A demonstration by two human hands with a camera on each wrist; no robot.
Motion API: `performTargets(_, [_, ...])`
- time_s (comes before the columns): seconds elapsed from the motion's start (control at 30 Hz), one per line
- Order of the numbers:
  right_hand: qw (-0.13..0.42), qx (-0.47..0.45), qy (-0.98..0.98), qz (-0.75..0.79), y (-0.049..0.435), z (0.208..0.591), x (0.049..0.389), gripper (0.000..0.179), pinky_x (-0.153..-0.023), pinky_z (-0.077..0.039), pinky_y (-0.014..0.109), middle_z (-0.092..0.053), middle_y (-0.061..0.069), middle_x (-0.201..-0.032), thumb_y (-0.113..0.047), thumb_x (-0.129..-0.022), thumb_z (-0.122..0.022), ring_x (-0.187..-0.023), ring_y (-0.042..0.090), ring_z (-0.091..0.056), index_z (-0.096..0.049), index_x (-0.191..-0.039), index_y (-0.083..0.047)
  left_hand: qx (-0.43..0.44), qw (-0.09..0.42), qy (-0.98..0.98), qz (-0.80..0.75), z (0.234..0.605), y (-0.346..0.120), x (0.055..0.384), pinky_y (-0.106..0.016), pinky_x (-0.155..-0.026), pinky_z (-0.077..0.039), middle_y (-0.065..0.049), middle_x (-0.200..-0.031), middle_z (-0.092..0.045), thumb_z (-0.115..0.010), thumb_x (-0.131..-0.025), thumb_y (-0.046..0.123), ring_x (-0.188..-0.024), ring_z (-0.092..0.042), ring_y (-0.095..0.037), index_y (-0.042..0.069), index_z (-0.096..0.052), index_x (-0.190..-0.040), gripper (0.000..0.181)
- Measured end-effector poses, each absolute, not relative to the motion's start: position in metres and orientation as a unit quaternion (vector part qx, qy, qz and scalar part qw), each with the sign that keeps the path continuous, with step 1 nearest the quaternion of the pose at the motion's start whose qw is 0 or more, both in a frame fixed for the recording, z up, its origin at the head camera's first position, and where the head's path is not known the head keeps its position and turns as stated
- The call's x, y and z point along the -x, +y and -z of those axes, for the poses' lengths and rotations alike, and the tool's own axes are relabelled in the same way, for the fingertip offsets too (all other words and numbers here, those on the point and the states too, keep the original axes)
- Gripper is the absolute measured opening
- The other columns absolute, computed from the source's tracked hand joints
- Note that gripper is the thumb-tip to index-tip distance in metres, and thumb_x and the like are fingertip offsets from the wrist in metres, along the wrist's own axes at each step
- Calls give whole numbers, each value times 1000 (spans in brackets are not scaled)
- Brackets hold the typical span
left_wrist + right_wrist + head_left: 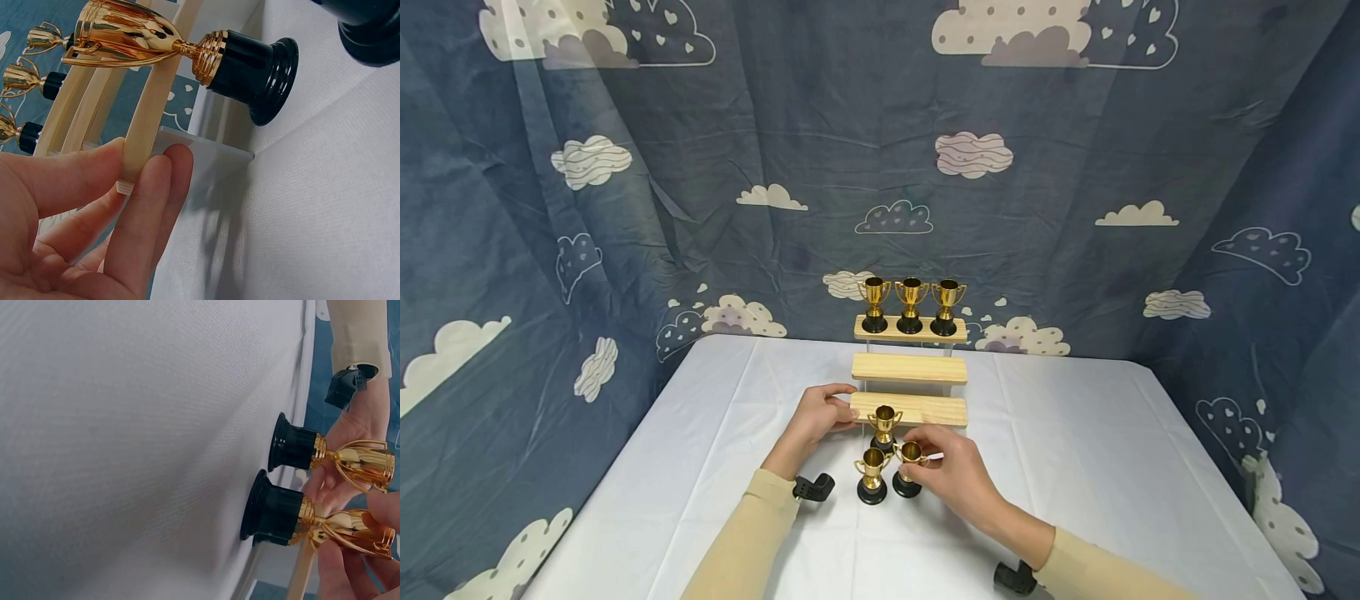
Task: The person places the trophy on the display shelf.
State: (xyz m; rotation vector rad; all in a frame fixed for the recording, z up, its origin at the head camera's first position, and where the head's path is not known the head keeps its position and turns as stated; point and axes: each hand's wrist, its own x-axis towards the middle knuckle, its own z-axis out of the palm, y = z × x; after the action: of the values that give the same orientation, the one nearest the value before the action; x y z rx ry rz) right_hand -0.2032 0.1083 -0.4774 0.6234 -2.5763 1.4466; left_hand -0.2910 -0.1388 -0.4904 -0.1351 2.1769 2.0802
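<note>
My left hand [822, 414] pinches the left end of the lowest wooden shelf board [150, 119] between thumb and fingers. With thumb and fingertips, my right hand [951, 471] grips the cup of a small gold trophy [350, 531] on a black base, low over the white cloth. Just left of it a second gold trophy [872, 475] stands upright on the cloth. A third trophy [884, 423] stands behind these two, close in front of the lowest board, and overlaps it in the head view.
Three more gold trophies [911, 304] stand in a row on the top board [895, 336] of the stepped rack. The middle board [910, 368] is bare wood. Clear supports carry the boards. A cloud-patterned curtain [850, 117] hangs behind the white-covered table [730, 400].
</note>
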Motion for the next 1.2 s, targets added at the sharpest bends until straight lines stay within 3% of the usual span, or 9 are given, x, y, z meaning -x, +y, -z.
performTargets(0.37, [69, -197, -848, -487, 110, 475, 203, 42, -74, -61, 22, -67, -11, -100, -6, -74, -90, -89, 12, -67, -72, -105, -28, 48, 61, 723, -687, 491, -138, 290, -37, -73, -64, -18, -91, -66, -72, -80, -13, -72, -70, -22, -2, -66, -128, 49])
performTargets(1.2, [89, -163, -845, -502, 118, 467, 200, 44, -75, -61, 22, -68, -11, -101, -4, -72, -90, -88, 11, -66, -75, -107, -28, 49, 63, 722, -688, 491, -139, 289, -38, -74, -64, -18, -90, -66, -72, -80, -13, -71, -69, -21, -2, -66, -128, 50])
